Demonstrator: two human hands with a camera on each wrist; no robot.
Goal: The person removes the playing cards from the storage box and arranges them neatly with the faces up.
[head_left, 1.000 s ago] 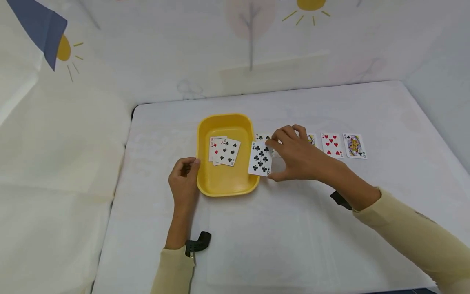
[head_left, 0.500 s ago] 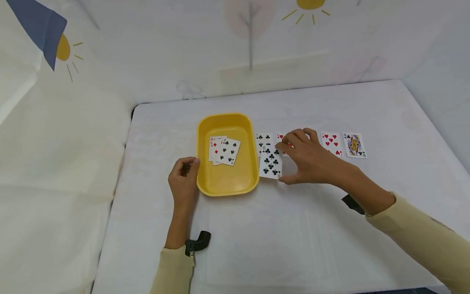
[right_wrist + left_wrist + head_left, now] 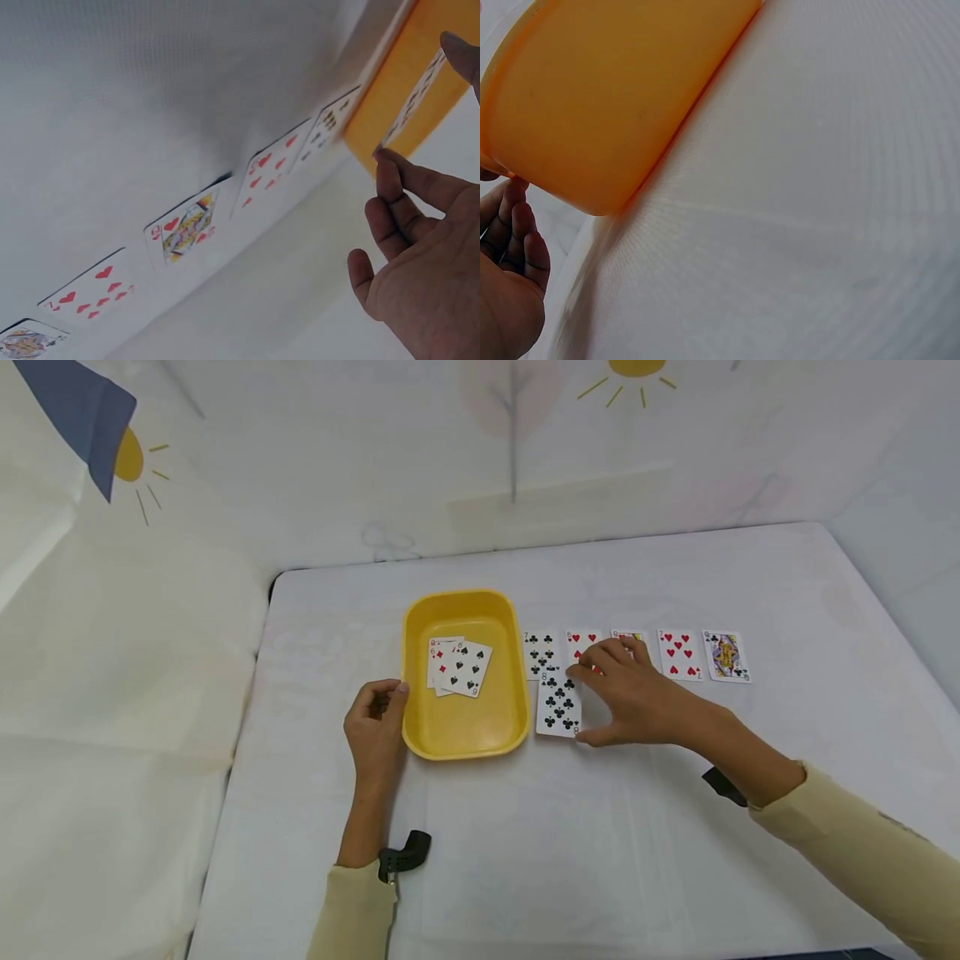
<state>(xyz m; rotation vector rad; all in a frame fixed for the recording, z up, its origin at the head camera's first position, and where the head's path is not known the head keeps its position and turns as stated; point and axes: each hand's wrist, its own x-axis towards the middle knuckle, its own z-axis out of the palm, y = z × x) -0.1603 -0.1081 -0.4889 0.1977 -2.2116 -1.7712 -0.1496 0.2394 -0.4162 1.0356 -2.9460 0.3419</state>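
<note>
My right hand pinches an eight of clubs by its right-hand corners, thumb below and fingertips above. The card is held over the table just right of a yellow plastic tub, overlapping the seven of clubs in the head view. In the right wrist view, the pinched card shows almost edge-on between thumb and fingertips. With thumb and curled fingers, my left hand holds the tub's left rim. Inside the tub lies a small overlapping pile with a six of spades on top.
Right of the tub runs a face-up row: the seven of clubs, a six of hearts, a red face card, a seven of hearts and a queen of clubs. A white cloth covers the table; a printed curtain stands behind.
My right hand has moved right and slightly toward me with the eight of clubs, from over the tub's right rim to beside it. My left hand and the tub have stayed put.
</note>
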